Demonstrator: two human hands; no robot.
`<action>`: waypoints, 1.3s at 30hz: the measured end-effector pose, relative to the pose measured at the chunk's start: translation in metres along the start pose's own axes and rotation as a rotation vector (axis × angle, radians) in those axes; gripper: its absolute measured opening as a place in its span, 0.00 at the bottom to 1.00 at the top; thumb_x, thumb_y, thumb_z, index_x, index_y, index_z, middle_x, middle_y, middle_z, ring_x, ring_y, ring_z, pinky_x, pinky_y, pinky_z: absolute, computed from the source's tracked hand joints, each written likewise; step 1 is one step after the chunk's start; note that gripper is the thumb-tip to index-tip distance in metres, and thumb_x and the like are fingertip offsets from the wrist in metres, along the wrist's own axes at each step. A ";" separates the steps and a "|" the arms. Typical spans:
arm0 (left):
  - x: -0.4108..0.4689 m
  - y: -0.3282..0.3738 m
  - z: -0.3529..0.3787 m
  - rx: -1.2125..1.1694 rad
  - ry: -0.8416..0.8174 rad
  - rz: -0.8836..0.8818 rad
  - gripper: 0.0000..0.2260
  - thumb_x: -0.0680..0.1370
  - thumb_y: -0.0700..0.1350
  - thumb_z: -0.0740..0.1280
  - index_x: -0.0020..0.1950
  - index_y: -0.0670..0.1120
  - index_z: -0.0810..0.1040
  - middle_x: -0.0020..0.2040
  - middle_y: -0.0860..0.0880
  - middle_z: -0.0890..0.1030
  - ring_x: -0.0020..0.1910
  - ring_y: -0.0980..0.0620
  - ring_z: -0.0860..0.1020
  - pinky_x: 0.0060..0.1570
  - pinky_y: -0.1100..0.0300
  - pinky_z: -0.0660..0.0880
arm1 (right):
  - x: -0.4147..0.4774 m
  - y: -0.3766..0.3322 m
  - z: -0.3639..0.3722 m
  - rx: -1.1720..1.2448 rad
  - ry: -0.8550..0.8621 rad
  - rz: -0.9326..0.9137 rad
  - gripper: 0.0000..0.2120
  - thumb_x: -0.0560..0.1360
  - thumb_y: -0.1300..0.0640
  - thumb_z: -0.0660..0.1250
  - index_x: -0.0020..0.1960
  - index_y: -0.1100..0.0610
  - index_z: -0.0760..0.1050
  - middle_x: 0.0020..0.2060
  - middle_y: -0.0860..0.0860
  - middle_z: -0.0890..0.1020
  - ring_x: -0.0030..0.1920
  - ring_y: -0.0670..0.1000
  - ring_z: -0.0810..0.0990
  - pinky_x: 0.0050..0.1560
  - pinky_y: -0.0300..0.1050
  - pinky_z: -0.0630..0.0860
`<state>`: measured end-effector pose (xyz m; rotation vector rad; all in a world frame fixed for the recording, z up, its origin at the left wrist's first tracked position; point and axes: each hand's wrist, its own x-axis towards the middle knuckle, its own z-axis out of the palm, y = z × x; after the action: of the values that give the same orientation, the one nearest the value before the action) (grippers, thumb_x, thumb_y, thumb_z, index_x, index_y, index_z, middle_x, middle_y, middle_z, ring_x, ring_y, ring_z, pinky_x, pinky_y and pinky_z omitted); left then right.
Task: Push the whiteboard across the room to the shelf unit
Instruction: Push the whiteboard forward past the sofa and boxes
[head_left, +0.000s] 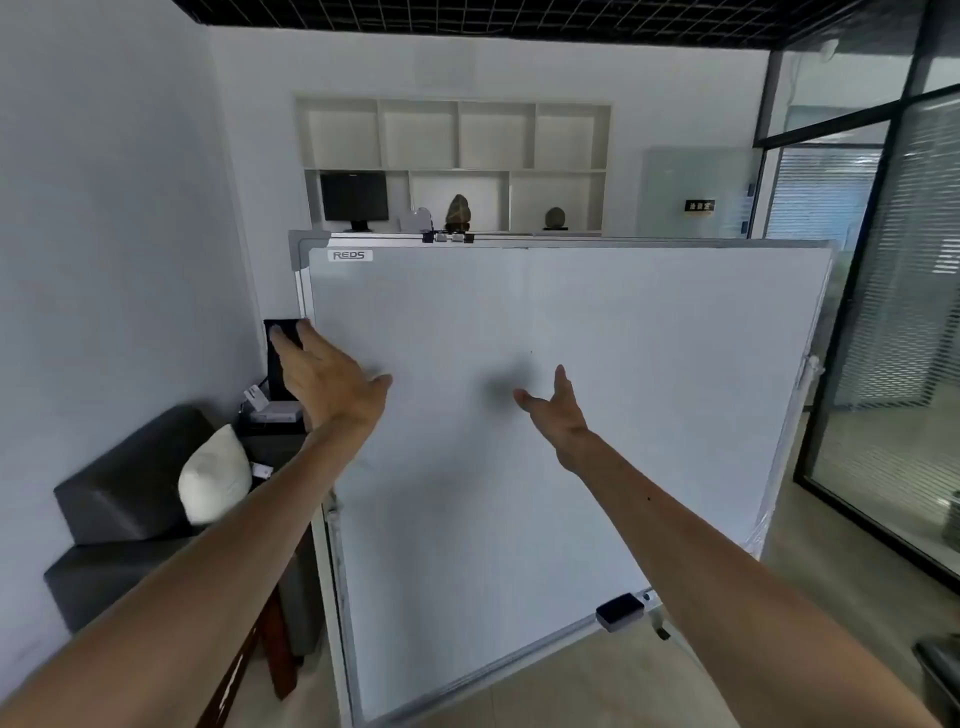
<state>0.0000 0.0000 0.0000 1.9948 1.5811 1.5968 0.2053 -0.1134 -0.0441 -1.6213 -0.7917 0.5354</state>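
**Whiteboard: position and contact, one head view**

Whiteboard (571, 415): large, white, metal-framed, blank face toward the viewer, a "REDS" label at its top left corner. It stands mid-room on the floor, in front of the shelf unit (452, 161), whose lower part it hides; whether the two touch cannot be told.

Eraser (620, 611): dark, resting on the tray along the board's lower edge, right of centre.

Clips (449, 238): small, fixed on the top edge of the frame.

Left hand (324, 376): fingers spread apart, reaching at the board's left edge, holding nothing (contact with the frame cannot be told).

Right hand (558, 410): fingers spread, gripping nothing, at the middle of the board face, a shadow just left of it.

Shelf unit: recessed in the far wall, with a dark monitor (354, 200) and two stones (458, 212) in its lower compartments.

Sofa (135, 499): dark, near left, against the wall, carrying a white cushion (215, 475).

Glass partition (893, 322): right side.
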 end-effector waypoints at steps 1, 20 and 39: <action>0.008 -0.003 0.005 -0.008 -0.025 -0.030 0.53 0.59 0.51 0.81 0.73 0.39 0.53 0.75 0.37 0.52 0.70 0.36 0.63 0.70 0.45 0.61 | 0.005 -0.002 0.005 -0.022 0.010 -0.015 0.42 0.77 0.47 0.65 0.79 0.47 0.39 0.80 0.49 0.42 0.80 0.53 0.51 0.76 0.52 0.55; 0.026 -0.037 0.058 -0.130 -0.084 -0.199 0.56 0.56 0.51 0.83 0.72 0.36 0.54 0.66 0.39 0.63 0.63 0.40 0.66 0.59 0.40 0.71 | 0.071 0.035 0.045 -0.243 0.059 0.047 0.54 0.71 0.37 0.68 0.78 0.51 0.31 0.78 0.58 0.38 0.79 0.61 0.48 0.77 0.57 0.55; 0.051 -0.057 0.079 -0.200 -0.159 -0.107 0.43 0.62 0.50 0.80 0.66 0.36 0.58 0.67 0.38 0.61 0.66 0.41 0.62 0.61 0.50 0.68 | 0.119 0.045 0.097 -0.200 0.166 0.058 0.52 0.73 0.39 0.67 0.77 0.50 0.30 0.77 0.58 0.34 0.77 0.66 0.47 0.75 0.62 0.56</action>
<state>0.0200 0.1014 -0.0388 1.8507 1.3857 1.4542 0.2233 0.0366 -0.0980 -1.8520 -0.6931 0.3654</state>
